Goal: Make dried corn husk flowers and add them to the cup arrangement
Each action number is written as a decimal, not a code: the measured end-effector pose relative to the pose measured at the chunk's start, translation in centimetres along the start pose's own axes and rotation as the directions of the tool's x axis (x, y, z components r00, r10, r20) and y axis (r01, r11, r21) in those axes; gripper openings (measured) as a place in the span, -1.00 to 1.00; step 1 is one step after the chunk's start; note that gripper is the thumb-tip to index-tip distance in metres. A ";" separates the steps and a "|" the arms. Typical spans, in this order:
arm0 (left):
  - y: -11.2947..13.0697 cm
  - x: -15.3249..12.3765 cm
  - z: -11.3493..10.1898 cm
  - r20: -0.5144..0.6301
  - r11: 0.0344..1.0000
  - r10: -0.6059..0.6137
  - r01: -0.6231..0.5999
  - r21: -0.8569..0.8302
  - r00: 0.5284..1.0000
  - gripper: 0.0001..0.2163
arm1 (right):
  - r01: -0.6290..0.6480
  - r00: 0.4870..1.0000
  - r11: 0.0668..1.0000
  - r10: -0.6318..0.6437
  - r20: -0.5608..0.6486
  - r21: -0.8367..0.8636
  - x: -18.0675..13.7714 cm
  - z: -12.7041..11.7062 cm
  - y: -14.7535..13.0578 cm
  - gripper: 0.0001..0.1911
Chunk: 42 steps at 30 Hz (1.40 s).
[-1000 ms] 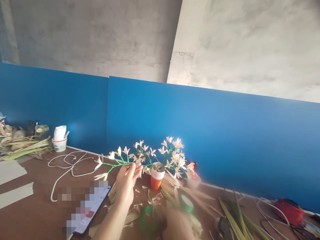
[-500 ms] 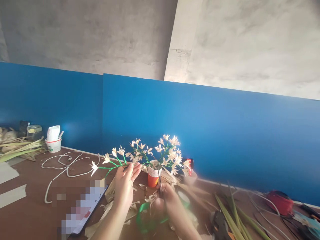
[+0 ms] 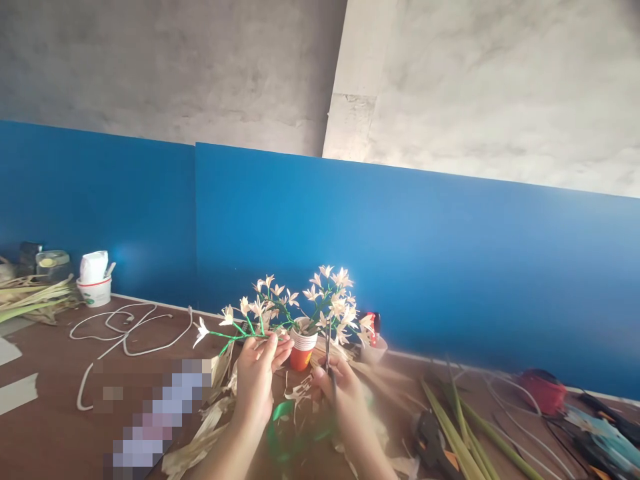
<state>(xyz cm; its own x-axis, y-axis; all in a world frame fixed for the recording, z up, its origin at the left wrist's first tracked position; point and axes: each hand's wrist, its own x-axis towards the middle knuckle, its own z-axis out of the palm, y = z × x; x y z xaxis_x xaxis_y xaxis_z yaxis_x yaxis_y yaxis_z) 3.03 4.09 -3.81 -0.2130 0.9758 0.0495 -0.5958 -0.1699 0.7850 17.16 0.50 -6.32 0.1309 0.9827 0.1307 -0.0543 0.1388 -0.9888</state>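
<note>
My left hand is closed on a flower branch with a green-wrapped stem and pale, pointed flowers that stick out to the left. In my right hand a pair of scissors points upward, its dark, narrow blades partly blurred. Just behind both hands stands a red and white paper cup. It holds more branches of pale flowers on green stems. A loop of green tape, smeared by motion, shows between my forearms.
Dried husk scraps litter the brown table. A white cable, a pixelated phone-like slab and a white tub lie to the left. Green leaf strips and a red object are at right. A blue partition stands behind.
Both hands have shifted slightly right, bringing the held branch closer to the cup. The scissors stay upright in my right hand. The view has turned a little to the right.
</note>
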 end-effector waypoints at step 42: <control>-1.0 -2.2 1.3 0.148 0.975 -0.128 0.097 0.201 0.981 -0.75 | 0.095 0.995 0.989 -0.096 -0.005 -0.109 -1.4 2.6 -0.4 -0.81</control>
<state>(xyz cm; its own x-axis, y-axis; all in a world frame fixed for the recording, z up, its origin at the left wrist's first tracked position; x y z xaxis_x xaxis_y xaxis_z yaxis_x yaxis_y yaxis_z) 5.06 2.26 -3.91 -0.0181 0.9991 0.0395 -0.4461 -0.0435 0.8939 14.41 -0.58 -5.91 0.1406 0.9642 0.2250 0.0667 0.2175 -0.9738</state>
